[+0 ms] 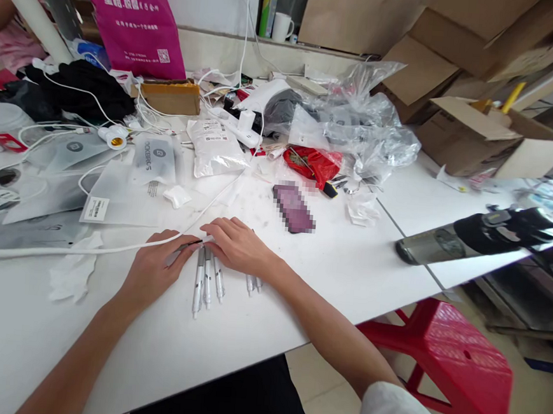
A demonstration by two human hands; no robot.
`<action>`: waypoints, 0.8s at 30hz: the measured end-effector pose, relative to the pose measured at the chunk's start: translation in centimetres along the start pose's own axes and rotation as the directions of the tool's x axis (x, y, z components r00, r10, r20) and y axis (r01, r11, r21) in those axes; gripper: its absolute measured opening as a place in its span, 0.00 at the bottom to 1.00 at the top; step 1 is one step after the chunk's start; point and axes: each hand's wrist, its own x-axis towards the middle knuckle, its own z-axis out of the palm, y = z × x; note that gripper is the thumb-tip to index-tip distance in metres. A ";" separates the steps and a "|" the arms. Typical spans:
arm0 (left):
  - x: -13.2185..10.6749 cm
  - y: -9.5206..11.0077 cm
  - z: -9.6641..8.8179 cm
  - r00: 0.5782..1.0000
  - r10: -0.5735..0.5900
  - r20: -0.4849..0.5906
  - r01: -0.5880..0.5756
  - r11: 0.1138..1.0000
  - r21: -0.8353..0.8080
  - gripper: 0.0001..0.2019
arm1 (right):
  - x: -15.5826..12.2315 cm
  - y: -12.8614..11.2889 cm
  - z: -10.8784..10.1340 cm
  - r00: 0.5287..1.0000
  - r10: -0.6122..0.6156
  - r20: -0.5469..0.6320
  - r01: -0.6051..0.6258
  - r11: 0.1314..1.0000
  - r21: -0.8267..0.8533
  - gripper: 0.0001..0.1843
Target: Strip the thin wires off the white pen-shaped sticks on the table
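Your left hand [157, 268] rests on the white worktop [348, 270] just left of the frame's centre. Its thumb and fingers are closed in a pinch on a thin grey pen [186, 246] that points toward the right. Your right hand [238, 245] lies at the centre of the frame, flat and open with the palm down, gripping nothing. Its fingertips almost meet those of the left hand.

Just below it is a row of white pens [207, 281], lying side by side and running toward the bottom of the frame. Three of them lie bare between your two hands, and the ends of two more show from under the right palm.

A white cable [86, 249] comes in from the left edge and passes close by your left fingertips; whether it touches them cannot be told. A phone [294, 207] lies flat up and to the right of your right hand, well apart from it. Beyond the phone is a red plastic bag [313, 162]. A red stool [441, 360] stands on the floor at lower right, beside the worktop's edge. A pink bag [128, 17] stands at upper left.
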 end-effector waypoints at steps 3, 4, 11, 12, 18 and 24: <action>0.1 -0.6 -0.1 1.000 -0.005 -0.030 0.007 0.999 0.044 0.10 | -0.1 0.7 -0.6 0.999 0.028 -0.036 -0.027 0.999 0.030 0.10; 0.1 -0.8 -0.2 0.999 -0.003 -0.046 0.005 0.999 0.049 0.09 | -0.1 1.0 -0.8 0.998 0.040 -0.055 -0.039 0.999 0.027 0.11; 0.1 -1.3 -0.6 0.997 -0.024 -0.079 0.028 0.999 0.046 0.09 | -0.2 2.1 -1.8 0.986 0.102 -0.130 -0.101 0.995 0.014 0.11; 0.1 -1.2 -0.6 0.997 -0.033 -0.070 0.036 0.998 0.042 0.09 | -0.2 2.0 -1.7 0.986 0.099 -0.135 -0.097 0.995 0.017 0.12; -0.1 -0.7 -0.2 1.000 -0.019 0.001 0.019 1.000 -0.002 0.08 | -0.3 0.8 -0.7 0.989 0.102 -0.105 -0.086 0.984 0.154 0.12; -0.5 0.1 -0.1 0.995 -0.021 0.102 0.032 0.993 -0.111 0.12 | 0.0 -0.7 -0.7 0.949 0.289 -0.122 -0.131 0.718 0.684 0.18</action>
